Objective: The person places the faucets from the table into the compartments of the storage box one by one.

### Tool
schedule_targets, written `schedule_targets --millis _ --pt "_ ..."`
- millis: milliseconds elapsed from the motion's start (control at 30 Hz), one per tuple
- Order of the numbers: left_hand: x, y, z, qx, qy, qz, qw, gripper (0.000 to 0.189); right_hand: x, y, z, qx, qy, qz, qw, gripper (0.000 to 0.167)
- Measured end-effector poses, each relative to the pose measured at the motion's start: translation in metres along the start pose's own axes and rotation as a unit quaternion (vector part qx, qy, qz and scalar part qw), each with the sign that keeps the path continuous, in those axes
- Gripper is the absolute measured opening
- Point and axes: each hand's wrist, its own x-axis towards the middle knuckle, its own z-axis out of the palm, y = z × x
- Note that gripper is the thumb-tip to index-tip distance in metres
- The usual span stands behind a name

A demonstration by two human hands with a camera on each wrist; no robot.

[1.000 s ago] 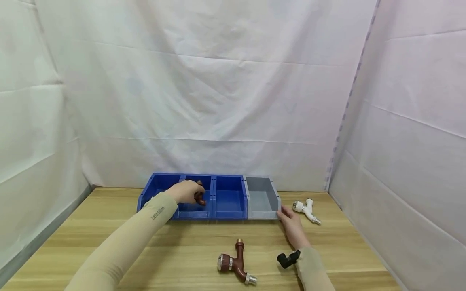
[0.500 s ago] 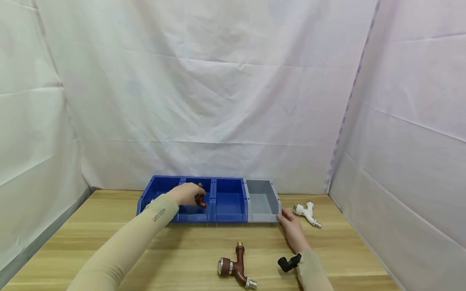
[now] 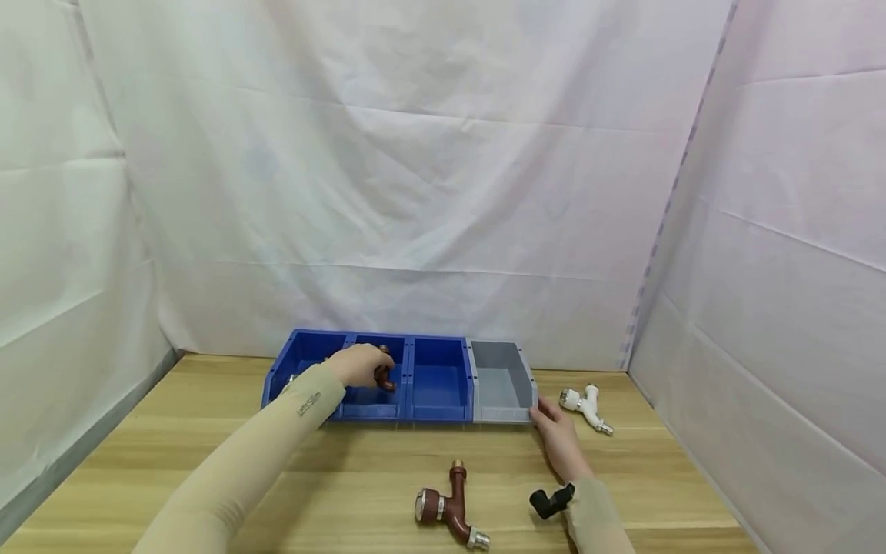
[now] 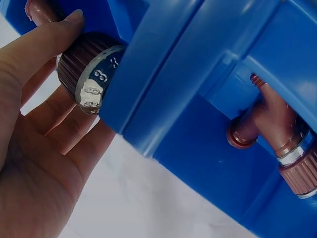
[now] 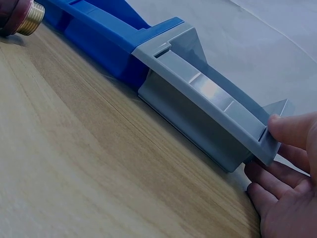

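My left hand point(image 3: 356, 364) is over the second blue bin point(image 3: 370, 412) from the left, holding a brown tap point(image 3: 384, 378). In the left wrist view, thumb and fingers grip the tap's ribbed knob point(image 4: 81, 62), close to the bin's wall. Another brown tap point(image 4: 275, 121) lies in the adjoining blue compartment. At the row's right end, my right hand point(image 3: 559, 438) holds the front corner of the grey bin point(image 3: 505, 414). The right wrist view has the thumb point(image 5: 292, 130) on the rim, with other fingers below and behind the corner.
A brown tap point(image 3: 454, 508) with a metal spout lies on the wooden table point(image 3: 374, 492) in front of the bins. Right of the grey bin lies a white tap point(image 3: 588, 406). A black elbow-shaped piece point(image 3: 550, 502) is beside the right sleeve. White cloth point(image 3: 415, 192) hangs behind.
The view shifts slightly. My left hand stays over the second bin with the brown tap, and my right hand keeps its hold on the grey bin's corner.
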Motion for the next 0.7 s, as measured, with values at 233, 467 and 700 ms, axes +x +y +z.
schedule_targets --millis 233,467,700 --pt "0.0039 -0.0004 0.0058 0.004 -0.006 0.000 1.0000 0.026 -0.0021 0.0012 -0.0029 0.003 -0.005 0.001 1.0000 0.053" --pt "0.0004 -0.0006 0.0068 0.008 -0.009 -0.007 0.9999 0.030 -0.0017 -0.0005 0.0004 0.001 0.005 -0.003 1.0000 0.053" --pt "-0.0036 0.0010 0.0041 0.007 -0.018 -0.014 0.9997 0.034 -0.0009 -0.0027 0.0053 -0.003 0.007 -0.006 0.9999 0.052"
